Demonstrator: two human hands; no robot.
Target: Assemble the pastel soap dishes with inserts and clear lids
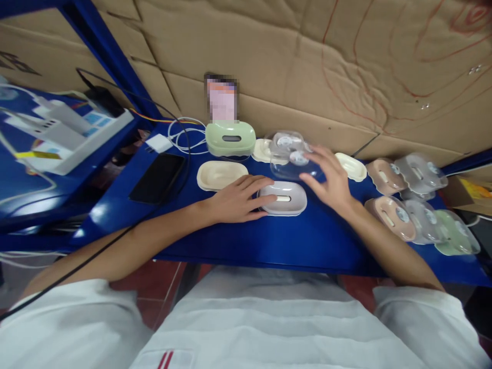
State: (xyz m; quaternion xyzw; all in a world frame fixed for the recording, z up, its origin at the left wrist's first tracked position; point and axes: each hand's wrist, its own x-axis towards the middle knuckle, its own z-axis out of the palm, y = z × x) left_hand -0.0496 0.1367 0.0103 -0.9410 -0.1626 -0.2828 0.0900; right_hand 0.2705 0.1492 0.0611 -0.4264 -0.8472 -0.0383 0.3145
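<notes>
My left hand (243, 200) rests around the left end of a pale lavender oval box (283, 206), which stands upright on the blue table. Its fingers span the box's top and sides; a cream bar shows in the slot on top. Behind it, my right hand (331, 177) has fingers and thumb on either side of the right end of a clear plastic lid (294, 166) with a round sticker. Another clear lid (285, 138) overlaps it at the back. Left of these are a cream oval tray (219, 174) and a green slotted box (230, 139).
More cream trays, one being this shallow tray (351, 167), lie along the cardboard wall (269, 56). Several lidded boxes, including a green one (455, 233), stand at right. At left are a black phone (157, 177), a white charger (159, 143), cables and a power strip (96, 138).
</notes>
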